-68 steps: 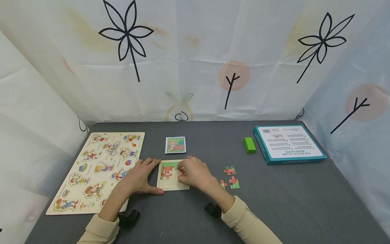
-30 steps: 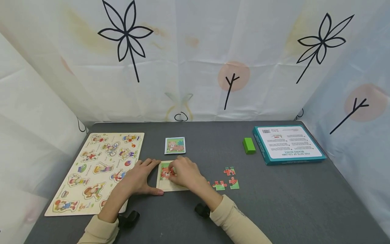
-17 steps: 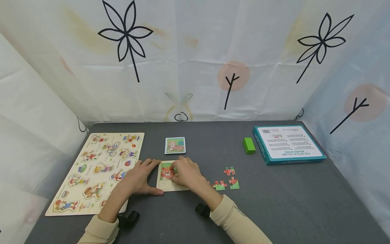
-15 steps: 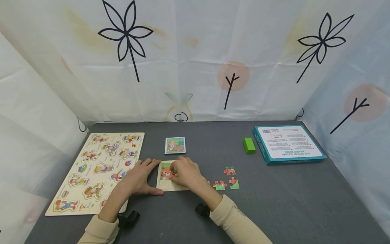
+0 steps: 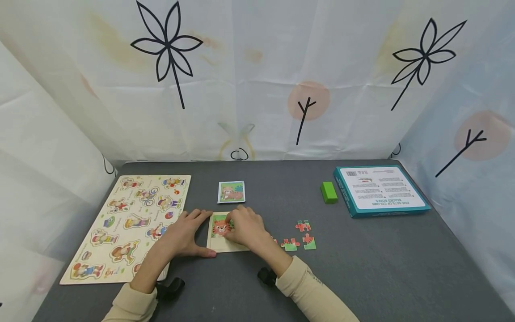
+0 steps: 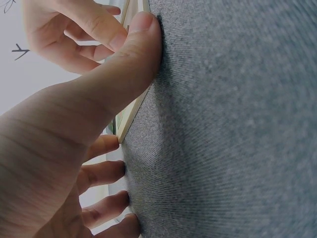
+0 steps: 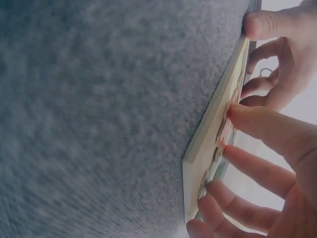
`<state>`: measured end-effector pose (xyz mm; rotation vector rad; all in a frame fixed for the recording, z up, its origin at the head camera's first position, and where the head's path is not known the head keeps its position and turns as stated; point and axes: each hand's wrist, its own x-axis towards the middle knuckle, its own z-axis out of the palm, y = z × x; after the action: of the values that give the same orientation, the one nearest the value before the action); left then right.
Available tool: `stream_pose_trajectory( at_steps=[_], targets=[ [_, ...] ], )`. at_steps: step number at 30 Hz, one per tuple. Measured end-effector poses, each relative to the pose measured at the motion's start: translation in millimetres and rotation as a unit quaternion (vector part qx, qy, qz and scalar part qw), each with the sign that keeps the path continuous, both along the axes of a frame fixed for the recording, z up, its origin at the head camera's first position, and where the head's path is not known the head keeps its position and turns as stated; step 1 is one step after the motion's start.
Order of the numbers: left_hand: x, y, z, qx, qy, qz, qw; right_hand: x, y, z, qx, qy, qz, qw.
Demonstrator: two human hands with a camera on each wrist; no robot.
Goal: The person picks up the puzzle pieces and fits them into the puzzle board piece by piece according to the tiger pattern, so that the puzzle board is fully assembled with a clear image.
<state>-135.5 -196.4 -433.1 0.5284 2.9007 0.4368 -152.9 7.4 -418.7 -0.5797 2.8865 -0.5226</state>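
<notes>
A small wooden puzzle tray (image 5: pixel 219 245) lies on the grey table, its upper part filled with jigsaw pieces that show a red tiger face (image 5: pixel 220 227). My left hand (image 5: pixel 183 235) holds the tray's left side, thumb at the near corner and index finger at the far one. Above the tray, my right hand (image 5: pixel 246 228) pinches a puzzle piece (image 7: pixel 225 126) between thumb and index finger, low against the tray; the hand mostly hides it in the head view. Several loose puzzle pieces (image 5: pixel 290 244) lie to the right, one partly behind the right wrist.
Behind the tray lies a square picture card (image 5: pixel 231 192). A large board of figures (image 5: pixel 138 222) is at the left, partly under the left forearm. A green block (image 5: pixel 329 192) and a teal box (image 5: pixel 382 190) stand at the back right.
My right hand has moved left over the tray with the piece, bringing it against the tiger face. Over the last second it has barely shifted. The left hand keeps its place.
</notes>
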Motion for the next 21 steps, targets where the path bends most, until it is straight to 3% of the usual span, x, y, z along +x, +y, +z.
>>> stream_pose_trajectory(
  at_steps=[10,21],
  targets=[
    [0.2,0.4,-0.6,-0.001,-0.005,0.004,1.0,-0.5,0.3,-1.1,-0.009,-0.009,-0.013,0.9998],
    [0.1,-0.2,-1.1,-0.002,-0.004,0.003,1.0,1.7,4.9,0.9,0.005,-0.009,0.006,0.9999]
  ],
)
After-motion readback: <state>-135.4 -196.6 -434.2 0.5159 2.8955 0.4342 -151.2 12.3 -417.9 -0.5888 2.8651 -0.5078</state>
